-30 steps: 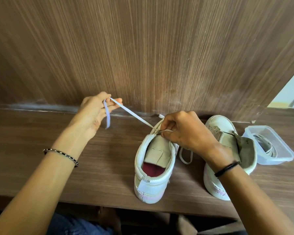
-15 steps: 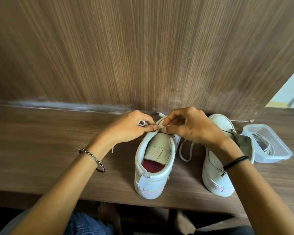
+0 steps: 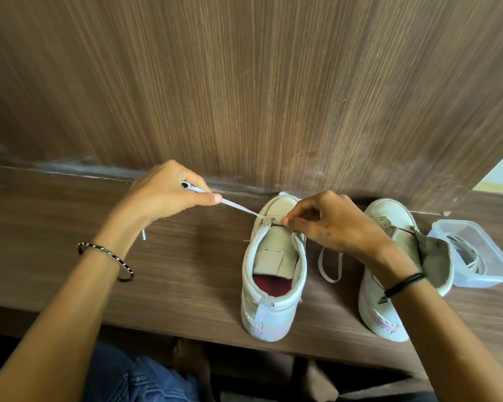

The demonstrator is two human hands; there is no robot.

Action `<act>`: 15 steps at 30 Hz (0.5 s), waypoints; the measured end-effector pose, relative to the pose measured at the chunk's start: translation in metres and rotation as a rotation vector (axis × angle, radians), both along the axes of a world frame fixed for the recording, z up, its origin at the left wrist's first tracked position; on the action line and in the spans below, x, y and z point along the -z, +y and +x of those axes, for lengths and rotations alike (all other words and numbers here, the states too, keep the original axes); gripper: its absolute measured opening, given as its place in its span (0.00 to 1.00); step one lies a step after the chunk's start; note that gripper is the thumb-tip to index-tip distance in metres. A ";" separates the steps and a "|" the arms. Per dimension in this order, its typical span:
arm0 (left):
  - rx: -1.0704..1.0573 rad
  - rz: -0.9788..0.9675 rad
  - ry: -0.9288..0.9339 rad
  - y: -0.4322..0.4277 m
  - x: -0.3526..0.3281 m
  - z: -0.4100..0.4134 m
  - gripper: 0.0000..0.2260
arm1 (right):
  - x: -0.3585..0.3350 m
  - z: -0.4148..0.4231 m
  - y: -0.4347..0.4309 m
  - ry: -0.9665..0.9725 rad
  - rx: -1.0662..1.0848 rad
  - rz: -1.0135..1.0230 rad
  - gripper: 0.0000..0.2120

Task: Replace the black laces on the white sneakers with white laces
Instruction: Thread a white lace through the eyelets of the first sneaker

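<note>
White lace (image 3: 238, 206) runs taut from the front eyelets of the sneaker (image 3: 273, 288) on the worktop (image 3: 186, 271) to the left hand (image 3: 169, 192) — fingers clamped on it. The right hand (image 3: 331, 227) pinches the lace at the eyelets — its slack loops beside the second sneaker (image 3: 386, 288).

Soft, rather dim light lies evenly on the wooden counter (image 3: 55, 227), shadows faint and diffuse. Past the wood panel (image 3: 244, 82), the right edge is blown out bright. Below the counter's near edge it is dark. Wide-angle distortion fans the panel's grain, smearing the corners.
</note>
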State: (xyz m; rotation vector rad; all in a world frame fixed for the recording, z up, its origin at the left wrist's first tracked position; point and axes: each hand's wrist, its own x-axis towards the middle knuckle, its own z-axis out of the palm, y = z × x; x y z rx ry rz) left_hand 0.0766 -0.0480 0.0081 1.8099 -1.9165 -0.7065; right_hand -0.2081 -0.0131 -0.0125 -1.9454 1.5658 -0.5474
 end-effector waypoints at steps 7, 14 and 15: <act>-0.030 0.013 0.560 -0.001 -0.006 -0.017 0.10 | -0.005 -0.003 -0.001 0.002 0.001 -0.018 0.03; -0.034 0.150 1.084 -0.003 -0.012 -0.045 0.16 | -0.004 -0.006 -0.002 -0.013 0.017 0.007 0.03; -0.038 0.071 0.926 -0.003 -0.010 -0.045 0.16 | -0.005 -0.008 -0.002 -0.031 0.020 0.018 0.03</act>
